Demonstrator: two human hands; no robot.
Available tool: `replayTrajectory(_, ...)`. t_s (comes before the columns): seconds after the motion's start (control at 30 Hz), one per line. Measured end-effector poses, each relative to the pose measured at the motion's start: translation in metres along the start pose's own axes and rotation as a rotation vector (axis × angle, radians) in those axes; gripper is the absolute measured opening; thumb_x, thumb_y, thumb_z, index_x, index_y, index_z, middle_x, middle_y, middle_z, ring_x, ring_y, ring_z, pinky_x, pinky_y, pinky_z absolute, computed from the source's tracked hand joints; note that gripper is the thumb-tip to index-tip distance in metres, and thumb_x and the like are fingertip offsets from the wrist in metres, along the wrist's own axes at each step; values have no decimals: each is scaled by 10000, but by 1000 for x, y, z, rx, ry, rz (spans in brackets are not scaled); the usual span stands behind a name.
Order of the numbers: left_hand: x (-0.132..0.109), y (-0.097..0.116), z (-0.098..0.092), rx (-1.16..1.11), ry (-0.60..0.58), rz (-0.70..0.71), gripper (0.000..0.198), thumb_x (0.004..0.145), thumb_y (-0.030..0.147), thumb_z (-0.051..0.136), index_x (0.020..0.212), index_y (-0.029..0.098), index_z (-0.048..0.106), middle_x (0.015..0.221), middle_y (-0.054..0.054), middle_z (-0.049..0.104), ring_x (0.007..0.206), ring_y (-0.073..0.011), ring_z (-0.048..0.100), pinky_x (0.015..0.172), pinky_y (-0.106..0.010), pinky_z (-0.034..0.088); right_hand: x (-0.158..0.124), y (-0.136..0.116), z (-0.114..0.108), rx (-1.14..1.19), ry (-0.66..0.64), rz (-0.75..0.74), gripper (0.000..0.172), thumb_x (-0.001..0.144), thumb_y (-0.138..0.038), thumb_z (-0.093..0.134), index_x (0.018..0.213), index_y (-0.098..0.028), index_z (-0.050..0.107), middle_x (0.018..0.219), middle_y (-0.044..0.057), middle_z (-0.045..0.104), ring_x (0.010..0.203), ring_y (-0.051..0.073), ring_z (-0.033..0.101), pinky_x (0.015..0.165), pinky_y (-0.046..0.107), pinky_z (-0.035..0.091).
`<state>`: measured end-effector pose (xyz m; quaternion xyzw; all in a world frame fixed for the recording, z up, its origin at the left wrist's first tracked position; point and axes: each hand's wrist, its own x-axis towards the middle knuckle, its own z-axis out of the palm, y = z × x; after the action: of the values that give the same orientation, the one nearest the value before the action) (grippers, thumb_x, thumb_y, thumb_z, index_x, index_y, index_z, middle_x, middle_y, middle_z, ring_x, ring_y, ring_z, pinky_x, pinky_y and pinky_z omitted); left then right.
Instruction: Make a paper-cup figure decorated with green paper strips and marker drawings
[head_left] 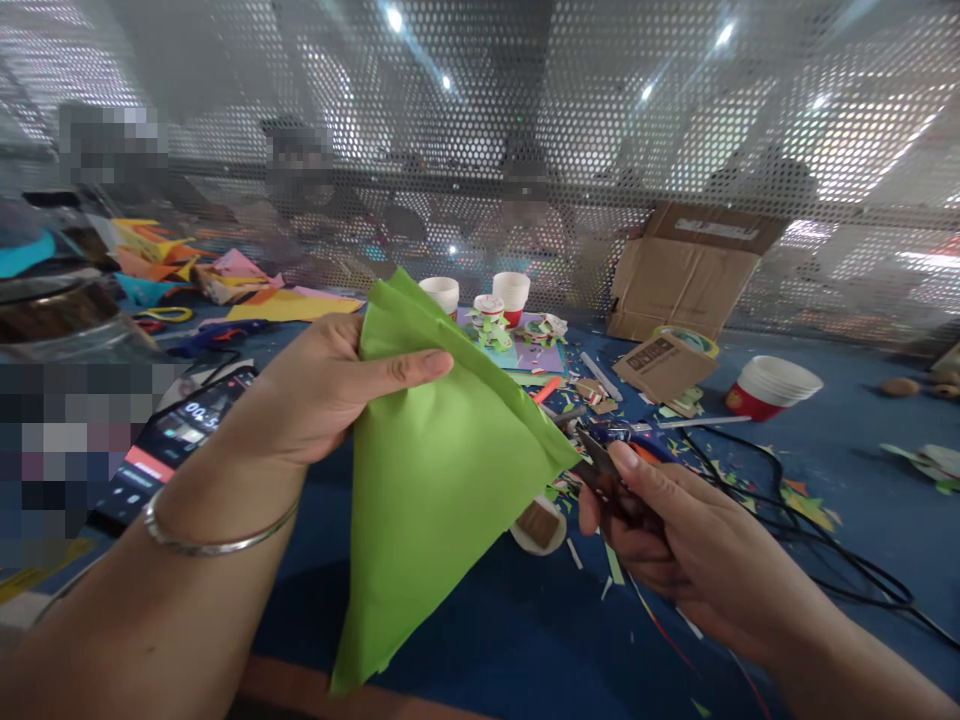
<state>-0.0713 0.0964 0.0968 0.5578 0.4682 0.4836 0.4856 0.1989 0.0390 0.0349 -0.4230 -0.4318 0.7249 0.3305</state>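
Observation:
My left hand (319, 390) pinches the upper left corner of a folded sheet of bright green paper (427, 470), thumb across its front. The sheet hangs as a triangle over the blue table (825, 520). My right hand (675, 540) is closed round a pair of scissors (600, 462), whose blades meet the right corner of the green paper. A silver bangle (217, 540) circles my left wrist.
A phone (172, 440) lies at the left. Paper cups (512, 292), small paper figures (491, 325), a stack of red-and-white cups (769, 387), cardboard boxes (694, 265), coloured paper scraps and black cables (817, 540) litter the table. A perforated screen stands behind, with people beyond it.

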Motion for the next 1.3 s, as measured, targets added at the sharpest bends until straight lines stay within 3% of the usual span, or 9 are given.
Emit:
replayTrajectory(0.37, 0, 0, -4, -136, -19, -53, 150, 692, 209, 900, 746, 143, 777, 699, 4, 785, 571, -143, 716, 542, -226, 597, -1, 2, 0, 9, 23, 22, 587, 921, -698, 588, 749, -139, 643, 548, -99, 254, 468, 30, 117, 401, 171, 62)
replayTrajectory(0.63, 7, -13, -15, -151, -100, 10, 184, 684, 249, 929, 791, 161, 807, 748, -11, 805, 596, -154, 751, 547, -224, 629, -2, 3, -1, 32, 22, 48, 587, 904, -696, 618, 732, -135, 635, 544, -107, 246, 460, 20, 105, 394, 158, 67)
replayTrajectory(1.3, 4, -10, -17, -188, -69, -58, 241, 629, 248, 956, 787, 145, 807, 804, -66, 822, 610, -202, 772, 562, -279, 649, -1, 2, 5, 46, -5, 67, 593, 870, -711, 650, 673, -157, 573, 519, -120, 212, 444, 16, 84, 381, 152, 60)
